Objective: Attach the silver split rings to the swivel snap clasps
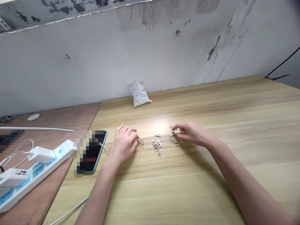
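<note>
On the wooden table, my left hand (125, 142) lies with its fingers bent and spread. Its fingertips are at the edge of a small group of split key rings (142, 142), partly covering them. My right hand (191, 132) reaches in from the other side, index finger and thumb apart. Its fingertips touch or hover just beside several metal swivel clasps with rings (173, 139); exact contact is too small to tell. Another small ring (171, 127) lies by the index fingertip. Between both hands sits a pile of silver swivel clasps (157, 144).
A white plastic packet (140, 94) leans near the wall at the back. On the left lie a phone (92, 153) with a cable plugged in and a white power strip (59, 153) with chargers. A white cable (70, 212) runs beside my left forearm.
</note>
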